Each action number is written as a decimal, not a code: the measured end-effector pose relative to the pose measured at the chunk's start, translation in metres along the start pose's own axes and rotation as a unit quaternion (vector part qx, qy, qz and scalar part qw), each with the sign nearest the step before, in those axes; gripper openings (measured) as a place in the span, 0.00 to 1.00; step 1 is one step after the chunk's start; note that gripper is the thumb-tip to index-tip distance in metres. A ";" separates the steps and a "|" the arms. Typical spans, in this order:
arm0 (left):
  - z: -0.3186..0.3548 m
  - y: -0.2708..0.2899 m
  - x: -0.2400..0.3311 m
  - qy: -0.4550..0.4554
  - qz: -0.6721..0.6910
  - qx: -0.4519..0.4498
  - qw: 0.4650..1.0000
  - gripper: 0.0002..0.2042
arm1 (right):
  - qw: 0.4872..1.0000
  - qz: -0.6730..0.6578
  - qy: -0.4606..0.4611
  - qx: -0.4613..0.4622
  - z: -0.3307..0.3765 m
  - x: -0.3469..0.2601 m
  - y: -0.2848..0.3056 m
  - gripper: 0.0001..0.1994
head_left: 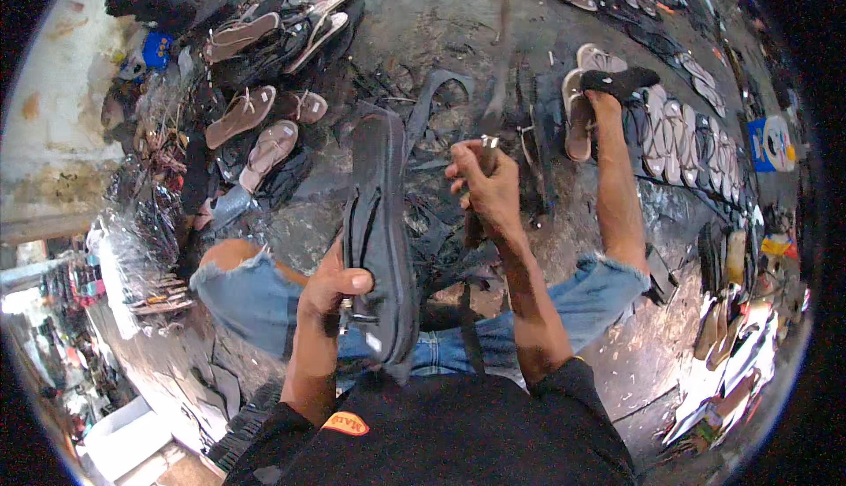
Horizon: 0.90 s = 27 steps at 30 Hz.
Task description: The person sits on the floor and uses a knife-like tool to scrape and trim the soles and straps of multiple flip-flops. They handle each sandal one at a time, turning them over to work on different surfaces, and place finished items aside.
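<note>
I'm in what looks like a sandal workshop: rows of sandals (671, 138) cover the grimy floor (423, 26) around me, among dark cut scraps (425, 109).

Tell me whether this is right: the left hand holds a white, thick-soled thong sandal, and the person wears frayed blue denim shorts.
Wrong colour: the head view shows the left hand holding a black, thick-soled thong sandal, not a white one. The frayed blue denim shorts are right.

Lettered orange badge (345, 423) on black shirt (449, 433), unreadable white label (374, 343) on black sandal (390, 239)
</note>
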<state>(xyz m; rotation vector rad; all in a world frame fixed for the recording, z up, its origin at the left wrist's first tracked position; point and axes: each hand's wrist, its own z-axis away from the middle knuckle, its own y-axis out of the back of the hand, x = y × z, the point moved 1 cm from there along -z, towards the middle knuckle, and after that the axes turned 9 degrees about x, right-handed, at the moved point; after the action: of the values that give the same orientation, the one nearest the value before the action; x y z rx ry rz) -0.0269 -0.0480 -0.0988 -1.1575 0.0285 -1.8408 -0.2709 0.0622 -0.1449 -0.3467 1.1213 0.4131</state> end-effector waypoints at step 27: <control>0.076 -0.077 0.036 -0.027 -0.119 0.091 0.988 0.34 | 0.936 0.310 0.126 -0.106 0.249 0.037 0.112 0.14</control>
<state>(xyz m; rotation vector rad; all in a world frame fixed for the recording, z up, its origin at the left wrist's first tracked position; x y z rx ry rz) -0.0295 0.0025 0.0040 -1.1177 -0.3152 -1.9722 -0.1148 0.2812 -0.0870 -0.2302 1.4363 1.0774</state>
